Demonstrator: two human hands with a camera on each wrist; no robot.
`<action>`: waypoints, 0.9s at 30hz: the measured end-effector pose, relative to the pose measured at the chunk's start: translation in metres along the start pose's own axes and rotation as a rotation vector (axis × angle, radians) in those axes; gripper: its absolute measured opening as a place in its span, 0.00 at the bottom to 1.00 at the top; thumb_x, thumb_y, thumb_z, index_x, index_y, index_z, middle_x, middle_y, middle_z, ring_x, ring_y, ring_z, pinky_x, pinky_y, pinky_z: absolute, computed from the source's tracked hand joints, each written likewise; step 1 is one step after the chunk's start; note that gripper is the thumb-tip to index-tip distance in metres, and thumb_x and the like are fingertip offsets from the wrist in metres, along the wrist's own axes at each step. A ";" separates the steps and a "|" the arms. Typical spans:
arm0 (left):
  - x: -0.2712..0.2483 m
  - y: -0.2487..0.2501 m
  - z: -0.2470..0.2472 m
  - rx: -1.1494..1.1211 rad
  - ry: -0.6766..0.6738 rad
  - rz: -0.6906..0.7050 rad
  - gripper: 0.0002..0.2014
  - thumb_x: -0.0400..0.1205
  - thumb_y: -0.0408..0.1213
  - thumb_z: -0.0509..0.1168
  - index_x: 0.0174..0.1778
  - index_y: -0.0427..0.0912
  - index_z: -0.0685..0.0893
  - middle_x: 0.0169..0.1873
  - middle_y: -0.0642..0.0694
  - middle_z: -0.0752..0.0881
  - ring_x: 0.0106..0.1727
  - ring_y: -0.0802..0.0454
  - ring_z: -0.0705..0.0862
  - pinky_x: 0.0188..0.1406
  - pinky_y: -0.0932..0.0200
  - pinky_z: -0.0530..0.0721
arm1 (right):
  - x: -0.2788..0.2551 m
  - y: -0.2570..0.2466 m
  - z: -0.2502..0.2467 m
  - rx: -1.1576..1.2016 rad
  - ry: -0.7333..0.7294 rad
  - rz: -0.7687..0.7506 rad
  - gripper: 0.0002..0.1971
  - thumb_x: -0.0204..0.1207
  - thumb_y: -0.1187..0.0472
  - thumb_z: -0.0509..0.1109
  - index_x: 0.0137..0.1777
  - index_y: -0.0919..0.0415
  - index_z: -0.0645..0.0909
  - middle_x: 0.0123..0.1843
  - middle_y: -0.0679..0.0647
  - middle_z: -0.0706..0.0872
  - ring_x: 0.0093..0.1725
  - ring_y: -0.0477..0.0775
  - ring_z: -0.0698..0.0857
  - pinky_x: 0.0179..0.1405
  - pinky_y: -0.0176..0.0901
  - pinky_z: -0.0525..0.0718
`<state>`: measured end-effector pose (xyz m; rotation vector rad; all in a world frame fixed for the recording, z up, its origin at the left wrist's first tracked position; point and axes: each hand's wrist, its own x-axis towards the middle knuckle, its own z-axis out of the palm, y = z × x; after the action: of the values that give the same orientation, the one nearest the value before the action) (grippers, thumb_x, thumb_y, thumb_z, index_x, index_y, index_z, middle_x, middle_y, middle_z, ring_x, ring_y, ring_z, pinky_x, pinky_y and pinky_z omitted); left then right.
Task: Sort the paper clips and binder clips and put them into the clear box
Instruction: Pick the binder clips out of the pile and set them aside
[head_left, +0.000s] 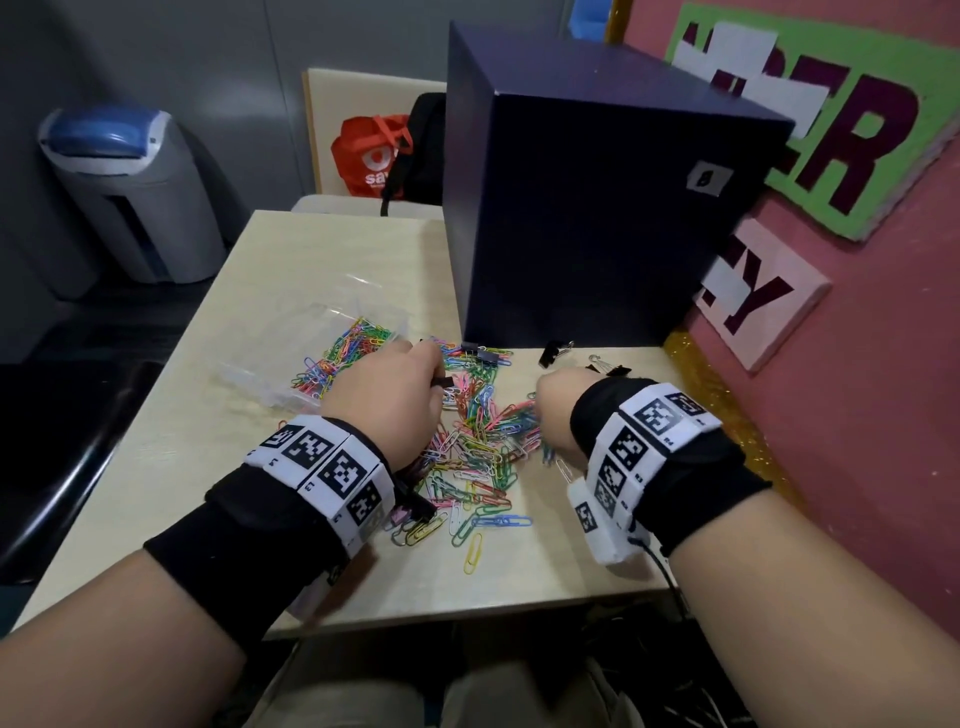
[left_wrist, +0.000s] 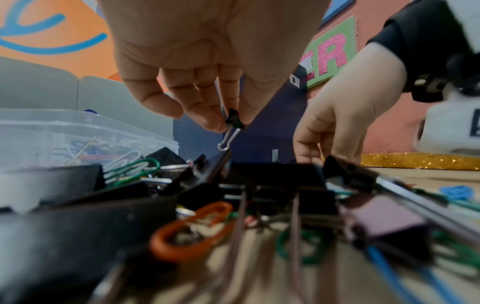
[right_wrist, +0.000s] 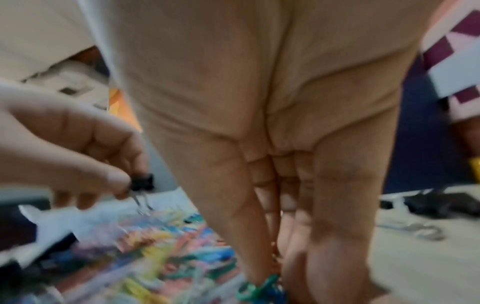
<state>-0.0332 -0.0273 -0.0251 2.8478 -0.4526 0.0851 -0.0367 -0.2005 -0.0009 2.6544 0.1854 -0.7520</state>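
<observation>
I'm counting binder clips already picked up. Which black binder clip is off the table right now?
The small black binder clip pinched in the left hand, its wire handle dangling. The other binder clips lie on the table by the dark box.

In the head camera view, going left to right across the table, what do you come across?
Clear box → left hand pinching a small black binder clip → heap of coloured paper clips → right hand reaching down into the heap's right edge → loose black binder clips by the wall.
</observation>
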 end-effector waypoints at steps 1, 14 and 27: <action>0.000 0.000 0.000 -0.002 0.002 -0.002 0.08 0.83 0.43 0.59 0.56 0.47 0.77 0.53 0.45 0.82 0.53 0.42 0.83 0.51 0.45 0.84 | -0.001 -0.002 0.001 0.134 0.050 0.004 0.15 0.80 0.60 0.65 0.64 0.62 0.82 0.38 0.54 0.81 0.45 0.57 0.82 0.47 0.44 0.80; -0.001 -0.005 -0.003 0.037 0.033 -0.065 0.09 0.82 0.42 0.60 0.57 0.47 0.77 0.53 0.45 0.82 0.53 0.42 0.83 0.47 0.48 0.83 | 0.017 -0.019 -0.021 0.064 0.150 -0.029 0.17 0.84 0.64 0.56 0.68 0.63 0.80 0.66 0.58 0.83 0.55 0.58 0.81 0.59 0.45 0.81; 0.000 -0.020 -0.010 0.128 0.001 -0.052 0.11 0.83 0.45 0.58 0.58 0.49 0.78 0.54 0.46 0.81 0.54 0.41 0.83 0.47 0.48 0.83 | 0.045 -0.024 -0.024 0.442 0.320 0.036 0.20 0.77 0.71 0.63 0.69 0.59 0.75 0.64 0.60 0.74 0.59 0.62 0.81 0.55 0.50 0.83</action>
<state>-0.0268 -0.0062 -0.0200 2.9824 -0.3854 0.1099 0.0074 -0.1682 -0.0130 3.1808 0.0569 -0.3826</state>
